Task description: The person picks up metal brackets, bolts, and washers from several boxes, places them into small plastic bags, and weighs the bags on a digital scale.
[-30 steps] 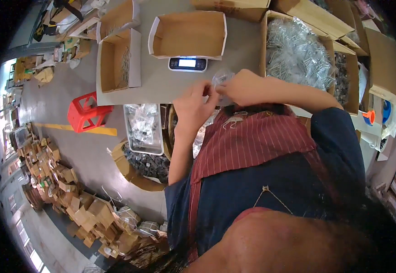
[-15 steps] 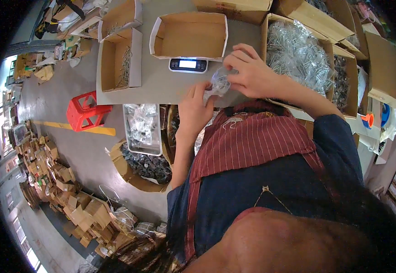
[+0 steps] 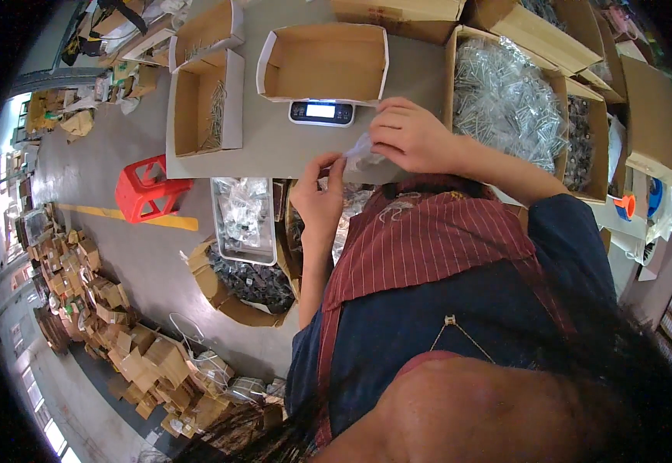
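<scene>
Between my hands is a small clear plastic bag, held over the near edge of the grey table. My left hand pinches its left side between thumb and forefinger. On the other side, the curled fingers of my right hand grip the bag's upper right part. What lies inside the bag is too unclear to name. Just beyond it stands a digital scale with a lit display. An open cardboard tray with no contents showing sits on the scale.
Left on the table are cardboard trays with screws. At right, a large box holds many bagged screws. Below the table's edge are a metal tray of clear bags and a carton of dark parts. A red stool stands at left.
My hands have moved slightly apart, the left one leftward and down. The bag, bunched up before, is now stretched between them, and my right hand has come down a little.
</scene>
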Demonstrator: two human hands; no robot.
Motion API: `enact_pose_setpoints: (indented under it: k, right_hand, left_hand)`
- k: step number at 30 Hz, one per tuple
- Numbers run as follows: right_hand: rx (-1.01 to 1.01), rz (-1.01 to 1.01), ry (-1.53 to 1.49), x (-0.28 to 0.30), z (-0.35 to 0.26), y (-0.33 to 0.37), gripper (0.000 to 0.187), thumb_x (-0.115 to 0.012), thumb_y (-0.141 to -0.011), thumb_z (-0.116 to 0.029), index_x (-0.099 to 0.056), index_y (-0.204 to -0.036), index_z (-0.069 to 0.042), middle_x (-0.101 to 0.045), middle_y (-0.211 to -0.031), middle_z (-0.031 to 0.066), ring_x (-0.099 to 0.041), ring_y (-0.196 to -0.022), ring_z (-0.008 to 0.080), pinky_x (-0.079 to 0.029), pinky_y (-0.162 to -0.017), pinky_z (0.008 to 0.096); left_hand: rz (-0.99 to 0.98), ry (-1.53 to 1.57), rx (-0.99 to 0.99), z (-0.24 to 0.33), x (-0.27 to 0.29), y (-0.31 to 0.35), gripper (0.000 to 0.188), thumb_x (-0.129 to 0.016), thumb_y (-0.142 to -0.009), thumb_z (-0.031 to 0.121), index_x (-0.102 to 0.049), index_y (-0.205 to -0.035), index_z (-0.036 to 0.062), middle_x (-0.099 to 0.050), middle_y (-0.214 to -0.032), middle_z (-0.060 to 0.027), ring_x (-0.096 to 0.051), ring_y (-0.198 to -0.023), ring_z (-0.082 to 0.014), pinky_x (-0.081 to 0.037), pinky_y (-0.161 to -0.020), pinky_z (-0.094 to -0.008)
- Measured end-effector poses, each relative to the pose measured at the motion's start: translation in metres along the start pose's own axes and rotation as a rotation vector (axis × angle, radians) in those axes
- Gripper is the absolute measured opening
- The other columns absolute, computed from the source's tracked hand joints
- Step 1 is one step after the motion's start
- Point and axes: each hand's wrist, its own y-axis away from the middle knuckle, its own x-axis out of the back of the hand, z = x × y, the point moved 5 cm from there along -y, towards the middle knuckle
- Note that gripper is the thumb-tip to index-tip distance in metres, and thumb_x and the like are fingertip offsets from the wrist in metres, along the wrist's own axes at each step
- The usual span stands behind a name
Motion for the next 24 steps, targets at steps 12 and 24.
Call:
enact_pose_setpoints:
  k: [12,24]
  right_hand:
    - [-0.128,-0.069,-0.214,-0.025,-0.007,-0.007,0.031,-0.070,-0.080,-0.012,-0.056,-0.107,-0.007,-0.062,-0.108,0.0112,-0.057,-0.106,0.0319,-0.042,-0.097,0.0432]
    - [-0.066,-0.008,0.014,0.001,-0.001,-0.012,0.018,-0.073,-0.074,-0.011,-0.060,-0.087,-0.007,-0.059,-0.117,0.0092,-0.051,-0.120,0.0310,-0.036,-0.105,0.0475]
  left_hand:
    - [-0.021,-0.048,-0.114,0.018,-0.007,-0.001,0.012,-0.070,-0.083,0.002,-0.068,-0.095,0.0022,-0.070,-0.082,-0.0101,-0.069,-0.074,-0.0194,-0.053,-0.070,-0.0298]
    - [0.028,0.221,0.172,-0.011,-0.010,0.003,0.013,-0.071,-0.087,0.005,-0.068,-0.097,-0.0010,-0.071,-0.086,-0.0070,-0.065,-0.078,-0.0110,-0.053,-0.076,-0.0267]
